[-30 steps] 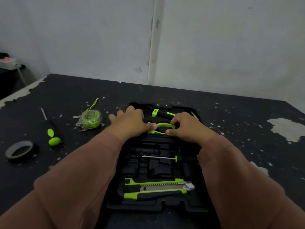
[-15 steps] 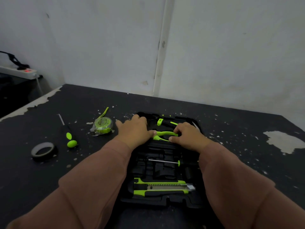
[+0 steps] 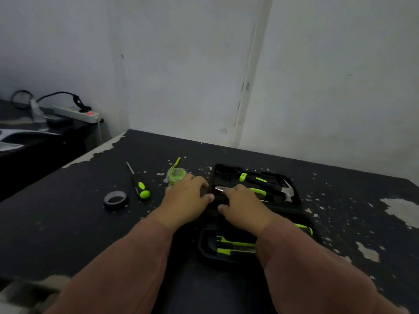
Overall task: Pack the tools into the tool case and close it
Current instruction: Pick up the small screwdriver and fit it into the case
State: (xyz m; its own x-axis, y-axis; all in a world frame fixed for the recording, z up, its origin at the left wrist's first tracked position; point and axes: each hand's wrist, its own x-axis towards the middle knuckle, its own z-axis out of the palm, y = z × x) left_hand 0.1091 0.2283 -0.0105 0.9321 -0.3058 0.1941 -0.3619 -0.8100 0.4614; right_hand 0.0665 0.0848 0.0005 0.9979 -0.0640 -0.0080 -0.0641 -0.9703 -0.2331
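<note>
The black tool case (image 3: 303, 220) lies open on the dark table. My left hand (image 3: 186, 200) rests at its left edge, fingertips on the metal jaws of the green-handled pliers (image 3: 257, 191). My right hand (image 3: 243, 207) presses on the pliers' handles in the case's middle. A hammer (image 3: 286, 191) lies along the far slot, and a green utility knife (image 3: 235, 247) sits in the near slot, partly under my right sleeve. Left of the case lie a tape measure (image 3: 175, 175), a screwdriver (image 3: 141, 189) and a roll of black tape (image 3: 115, 198).
The table (image 3: 68, 223) has flaking paint and meets a white wall at the back. To the far left, on a lower surface, sits a power strip (image 3: 76, 113) with cables. The table's left edge runs close to the tape roll.
Both hands have slid a little left along the pliers and flattened onto them. The hammer's head is uncovered. The view has tilted up and shows more wall.
</note>
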